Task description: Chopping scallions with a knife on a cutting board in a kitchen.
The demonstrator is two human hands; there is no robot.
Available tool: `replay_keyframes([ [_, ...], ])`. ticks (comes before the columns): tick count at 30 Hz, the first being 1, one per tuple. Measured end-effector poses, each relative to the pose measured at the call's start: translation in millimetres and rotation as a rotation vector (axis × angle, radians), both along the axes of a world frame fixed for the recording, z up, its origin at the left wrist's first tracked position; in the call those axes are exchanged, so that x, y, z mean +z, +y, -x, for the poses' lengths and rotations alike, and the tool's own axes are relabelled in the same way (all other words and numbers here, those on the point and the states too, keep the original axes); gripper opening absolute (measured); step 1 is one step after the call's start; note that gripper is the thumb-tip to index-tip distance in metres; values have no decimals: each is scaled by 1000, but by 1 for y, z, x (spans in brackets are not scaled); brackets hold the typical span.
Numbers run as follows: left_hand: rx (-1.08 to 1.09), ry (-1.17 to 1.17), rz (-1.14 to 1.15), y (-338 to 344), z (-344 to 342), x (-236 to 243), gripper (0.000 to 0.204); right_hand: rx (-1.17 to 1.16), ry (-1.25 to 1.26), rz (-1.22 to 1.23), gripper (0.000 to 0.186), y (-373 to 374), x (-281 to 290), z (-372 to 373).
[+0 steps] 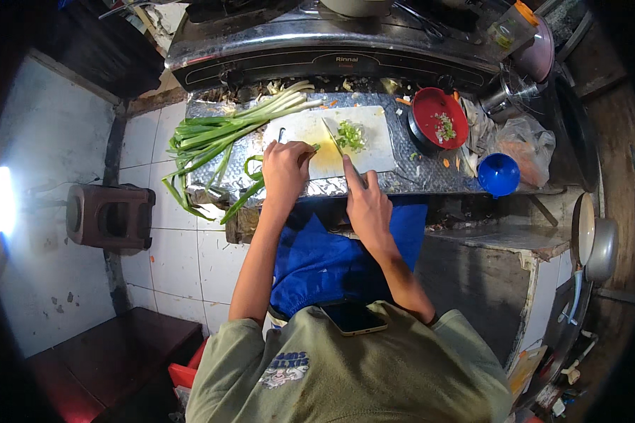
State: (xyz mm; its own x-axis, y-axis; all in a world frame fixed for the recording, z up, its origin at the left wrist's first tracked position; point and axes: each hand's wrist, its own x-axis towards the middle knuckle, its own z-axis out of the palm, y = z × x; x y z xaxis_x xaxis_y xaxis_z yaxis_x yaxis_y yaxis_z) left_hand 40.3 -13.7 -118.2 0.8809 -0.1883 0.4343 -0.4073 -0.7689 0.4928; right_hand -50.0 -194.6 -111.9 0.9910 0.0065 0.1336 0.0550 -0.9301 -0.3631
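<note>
Spring onions [222, 130] sprawl across the foil-covered tabletop's [409, 180] left end. The left hand [287, 168] pinches a spring onion piece [316, 147] over the white cutting board's [371, 154] near left part. A knife [332, 136], gripped by the right hand [368, 208], is beside chopped spring onion [351, 137] toward the board's right edge. Near the tabletop's right end sits a red bowl [427, 107].

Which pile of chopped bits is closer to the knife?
The pile of chopped green onion on the white cutting board, just beside the knife; the other pile sits farther right, in the red bowl.
</note>
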Motion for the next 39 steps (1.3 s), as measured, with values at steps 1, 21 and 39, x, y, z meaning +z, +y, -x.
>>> replay_keyframes([
  [1,-1,-4,0,0,0,0,7,10,-37,-50,73,-2,0,-1],
  [21,5,-35,5,0,0,1,6,87,-51,-112,75,-17,1,-8],
  [39,13,50,67,13,-3,-15,7,-8,-581,-1057,144,-61,266,35],
])
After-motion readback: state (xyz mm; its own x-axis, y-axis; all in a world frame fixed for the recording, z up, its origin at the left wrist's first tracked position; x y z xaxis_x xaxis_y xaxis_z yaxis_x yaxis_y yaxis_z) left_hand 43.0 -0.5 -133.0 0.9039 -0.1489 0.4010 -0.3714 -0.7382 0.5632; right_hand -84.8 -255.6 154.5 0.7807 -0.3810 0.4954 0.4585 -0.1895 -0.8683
